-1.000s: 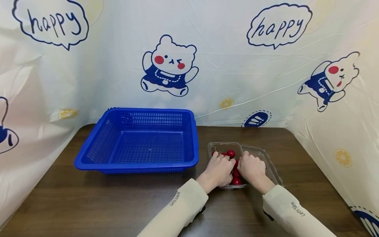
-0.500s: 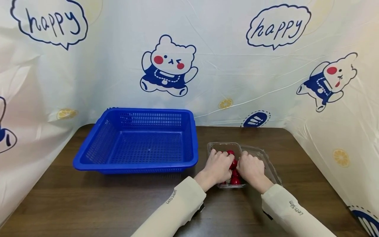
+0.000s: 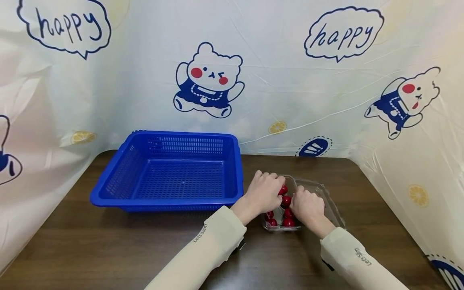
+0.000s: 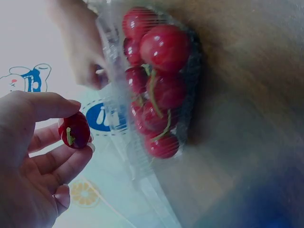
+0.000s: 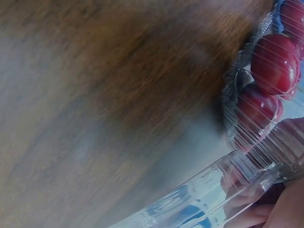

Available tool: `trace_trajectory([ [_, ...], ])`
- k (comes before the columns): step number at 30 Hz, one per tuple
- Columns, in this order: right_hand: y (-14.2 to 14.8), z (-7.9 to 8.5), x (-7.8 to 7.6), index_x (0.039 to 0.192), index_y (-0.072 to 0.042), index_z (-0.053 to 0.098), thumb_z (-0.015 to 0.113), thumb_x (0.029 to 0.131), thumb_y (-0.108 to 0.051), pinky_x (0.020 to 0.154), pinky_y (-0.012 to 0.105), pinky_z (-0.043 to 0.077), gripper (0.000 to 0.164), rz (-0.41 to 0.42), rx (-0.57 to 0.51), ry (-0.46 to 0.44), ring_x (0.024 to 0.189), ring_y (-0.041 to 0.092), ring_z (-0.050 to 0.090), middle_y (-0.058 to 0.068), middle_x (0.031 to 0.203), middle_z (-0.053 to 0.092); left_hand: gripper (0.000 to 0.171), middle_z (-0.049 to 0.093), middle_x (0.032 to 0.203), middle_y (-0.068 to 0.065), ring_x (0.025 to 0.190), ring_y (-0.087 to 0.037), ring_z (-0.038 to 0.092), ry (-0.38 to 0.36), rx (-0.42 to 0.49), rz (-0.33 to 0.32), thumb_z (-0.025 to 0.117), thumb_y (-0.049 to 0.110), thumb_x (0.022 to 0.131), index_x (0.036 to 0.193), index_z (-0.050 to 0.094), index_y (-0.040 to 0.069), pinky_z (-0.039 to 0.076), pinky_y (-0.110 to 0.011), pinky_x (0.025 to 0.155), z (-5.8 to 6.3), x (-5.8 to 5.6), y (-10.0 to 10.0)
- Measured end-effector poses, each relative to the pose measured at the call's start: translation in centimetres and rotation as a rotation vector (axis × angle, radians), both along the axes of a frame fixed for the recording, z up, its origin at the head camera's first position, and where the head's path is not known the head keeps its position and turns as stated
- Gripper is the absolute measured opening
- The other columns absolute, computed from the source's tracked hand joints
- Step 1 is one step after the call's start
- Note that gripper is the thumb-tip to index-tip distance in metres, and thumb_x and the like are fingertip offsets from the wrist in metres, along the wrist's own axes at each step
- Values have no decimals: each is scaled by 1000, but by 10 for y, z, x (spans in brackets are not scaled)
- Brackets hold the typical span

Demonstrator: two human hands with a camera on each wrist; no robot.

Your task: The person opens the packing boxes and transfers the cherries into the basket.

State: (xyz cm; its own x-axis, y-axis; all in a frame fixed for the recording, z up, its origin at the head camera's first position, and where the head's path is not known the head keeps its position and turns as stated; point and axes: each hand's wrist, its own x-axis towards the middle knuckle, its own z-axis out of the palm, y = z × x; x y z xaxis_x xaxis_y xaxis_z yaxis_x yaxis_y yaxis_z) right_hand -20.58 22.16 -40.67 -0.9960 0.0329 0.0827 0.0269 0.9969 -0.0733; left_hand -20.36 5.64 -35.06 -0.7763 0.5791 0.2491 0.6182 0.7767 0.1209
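A cherry with a short green stem is pinched between the thumb and fingers of my left hand. That hand is raised over the left side of a clear plastic box, hiding part of it in the head view. Several red cherries, some with green stems, lie inside the box. My right hand grips the box's right edge, where the clear lid folds out to the right. In the right wrist view its fingers show partly through the plastic.
A large blue plastic basket with slotted walls stands left of the box, nothing lying in it. Both rest on a dark wooden table. A printed curtain hangs behind the table and along its sides.
My left hand has come up and away to the left from inside the box, carrying a cherry. More of the cherries at the box's near left now show. The right hand stays put.
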Motion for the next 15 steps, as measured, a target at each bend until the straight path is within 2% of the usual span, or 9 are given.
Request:
trace_trajectory([
  [4, -1, -1, 1, 84, 6, 55, 50, 94, -21, 49, 52, 52, 29, 5, 0, -4, 62, 42, 64, 27, 74, 69, 20, 72, 93, -3, 85, -20, 63, -18, 10, 5, 65, 23, 85, 102, 65, 13, 48, -39, 82, 9, 1, -7],
  [8, -1, -1, 1, 84, 6, 55, 50, 94, -21, 48, 52, 52, 29, 7, 3, -3, 62, 42, 64, 28, 74, 69, 20, 73, 97, -4, 86, -21, 64, -30, 60, 19, 65, 22, 85, 104, 66, 13, 47, -39, 82, 21, 2, -15],
  [15, -1, 0, 2, 82, 5, 54, 50, 94, -21, 49, 53, 50, 29, 7, 5, 22, 65, 44, 64, 29, 75, 70, 16, 72, 95, -4, 87, -21, 64, -1, 123, 40, 64, 20, 85, 100, 66, 13, 47, -39, 80, 36, 1, -33],
])
